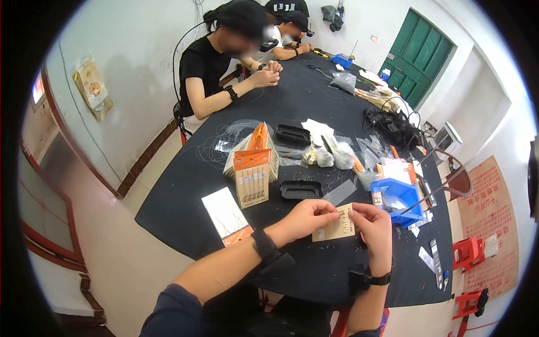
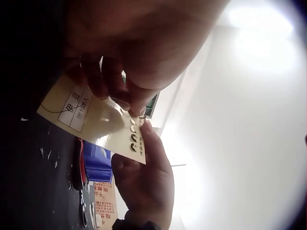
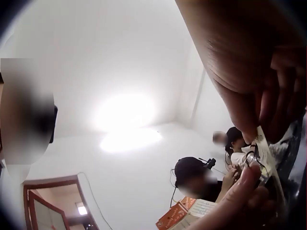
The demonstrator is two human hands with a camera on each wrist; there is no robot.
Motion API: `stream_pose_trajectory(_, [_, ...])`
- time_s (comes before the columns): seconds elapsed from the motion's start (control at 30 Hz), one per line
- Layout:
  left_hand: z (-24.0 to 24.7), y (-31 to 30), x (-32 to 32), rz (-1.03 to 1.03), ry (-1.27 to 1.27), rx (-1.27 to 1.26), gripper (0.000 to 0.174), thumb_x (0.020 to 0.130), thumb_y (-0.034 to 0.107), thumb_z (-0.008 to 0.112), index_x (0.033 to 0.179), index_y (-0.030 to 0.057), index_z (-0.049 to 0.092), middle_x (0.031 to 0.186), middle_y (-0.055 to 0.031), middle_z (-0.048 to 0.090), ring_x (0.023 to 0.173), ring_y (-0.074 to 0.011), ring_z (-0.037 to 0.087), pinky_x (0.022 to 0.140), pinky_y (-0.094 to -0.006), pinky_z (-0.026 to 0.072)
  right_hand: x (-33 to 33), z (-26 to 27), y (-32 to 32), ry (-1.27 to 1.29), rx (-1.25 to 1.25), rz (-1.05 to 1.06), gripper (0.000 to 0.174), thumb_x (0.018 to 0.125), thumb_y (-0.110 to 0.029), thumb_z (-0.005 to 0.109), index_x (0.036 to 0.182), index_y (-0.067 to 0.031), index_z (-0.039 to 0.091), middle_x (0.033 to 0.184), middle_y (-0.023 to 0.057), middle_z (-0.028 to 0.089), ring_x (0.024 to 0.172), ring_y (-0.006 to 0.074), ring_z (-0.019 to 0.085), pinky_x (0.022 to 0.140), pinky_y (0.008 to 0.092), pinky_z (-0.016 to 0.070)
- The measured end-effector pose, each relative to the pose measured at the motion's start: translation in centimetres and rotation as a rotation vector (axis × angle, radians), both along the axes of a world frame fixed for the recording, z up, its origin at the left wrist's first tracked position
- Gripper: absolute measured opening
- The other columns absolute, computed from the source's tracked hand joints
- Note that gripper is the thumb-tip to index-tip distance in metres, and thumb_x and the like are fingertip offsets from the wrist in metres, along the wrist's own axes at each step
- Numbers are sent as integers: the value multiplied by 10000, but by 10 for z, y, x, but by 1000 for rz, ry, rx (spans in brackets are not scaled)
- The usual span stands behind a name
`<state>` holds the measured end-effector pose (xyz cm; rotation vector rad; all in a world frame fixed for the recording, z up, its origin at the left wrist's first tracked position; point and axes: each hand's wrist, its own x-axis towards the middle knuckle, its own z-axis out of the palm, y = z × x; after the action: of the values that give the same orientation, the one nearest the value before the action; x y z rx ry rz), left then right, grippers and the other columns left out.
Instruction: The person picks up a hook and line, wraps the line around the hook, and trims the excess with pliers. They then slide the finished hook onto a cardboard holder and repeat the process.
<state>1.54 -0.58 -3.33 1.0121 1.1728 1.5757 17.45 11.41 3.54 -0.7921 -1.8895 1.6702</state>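
A small tan card (image 1: 332, 229) with a row of hooks is held between both hands above the black table. My left hand (image 1: 306, 220) pinches a hook with a thin line at the card's upper part, thumb against fingertips. The right hand (image 1: 373, 224) grips the card's right edge between thumb and fingers. In the left wrist view the card (image 2: 103, 122) shows a printed label, a dark line across it and several metal hooks near its right end. A curved hook (image 3: 249, 158) stands out by the left thumb in the right wrist view.
A stand of hook cards with orange tops (image 1: 252, 174), a white and orange packet (image 1: 224, 213), black trays (image 1: 301, 190) and a blue bin (image 1: 397, 202) lie around the hands. Loose line coils, bags and cables are farther back. Two people sit along the table's far left side.
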Motion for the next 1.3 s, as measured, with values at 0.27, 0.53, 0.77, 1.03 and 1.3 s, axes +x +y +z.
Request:
stream_pose_trajectory(0.27, [2, -2, -1, -8, -15, -88, 202, 983, 225, 668, 1057, 39, 693, 945, 19, 682, 849, -40, 597, 752, -210, 470, 3, -15, 1, 123, -144, 62, 313, 896, -77, 729, 1161, 81, 672, 923, 117, 741, 768, 120, 694, 702, 239, 554])
stream_pose_trajectory(0.53, [4, -4, -2, -16, -2, -110, 202, 979, 226, 676, 1054, 39, 693, 931, 27, 675, 831, -33, 573, 734, -205, 454, -1, -15, 1, 166, -188, 81, 285, 911, -85, 716, 1144, 76, 680, 906, 100, 734, 749, 99, 678, 660, 226, 539])
stream_pose_trajectory(0.77, [6, -4, -3, 1, 4, -109, 185, 973, 220, 684, 1021, 42, 701, 904, 34, 669, 802, -26, 554, 715, -200, 438, -1, -19, 4, 194, -191, 114, 274, 911, -74, 714, 1139, 76, 682, 907, 94, 730, 754, 94, 674, 666, 221, 541])
stream_pose_trajectory(1.03, [8, -5, -2, 12, 28, -118, 182, 973, 207, 682, 1019, 32, 703, 887, 35, 666, 780, -21, 549, 696, -194, 435, 0, -16, 4, 181, -144, 112, 260, 911, -65, 706, 1131, 74, 687, 916, 94, 731, 777, 93, 676, 701, 225, 551])
stream_pose_trajectory(1.3, [11, -7, -5, 39, 201, -193, 203, 960, 213, 695, 1005, 17, 719, 856, 31, 672, 758, -23, 563, 678, -200, 450, 3, -20, 12, 169, -154, 80, 257, 906, -68, 707, 1121, 70, 687, 940, 97, 732, 793, 100, 683, 716, 222, 544])
